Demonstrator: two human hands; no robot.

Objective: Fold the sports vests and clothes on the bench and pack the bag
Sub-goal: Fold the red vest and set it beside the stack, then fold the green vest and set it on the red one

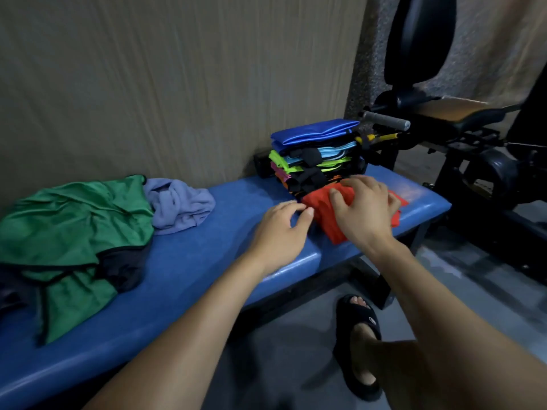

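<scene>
A folded red vest (328,223) lies on the blue bench (177,261) near its right end. My right hand (367,208) rests on top of the red vest, thumb curled over its left part. My left hand (281,226) is at the vest's left edge, fingertips and thumb pinching the fabric there. Just behind stands a stack of folded vests (310,155) in blue, light blue, lime, pink and orange with black trim. Farther left lie an unfolded green vest (74,232) with black trim and a crumpled lilac cloth (177,205). No bag shows.
A beige wall runs behind the bench. Black gym equipment (473,137) with a grey handle (384,119) stands at the right. My foot in a black sandal (361,327) is on the grey floor below the bench's front edge. A dark garment (9,291) lies at far left.
</scene>
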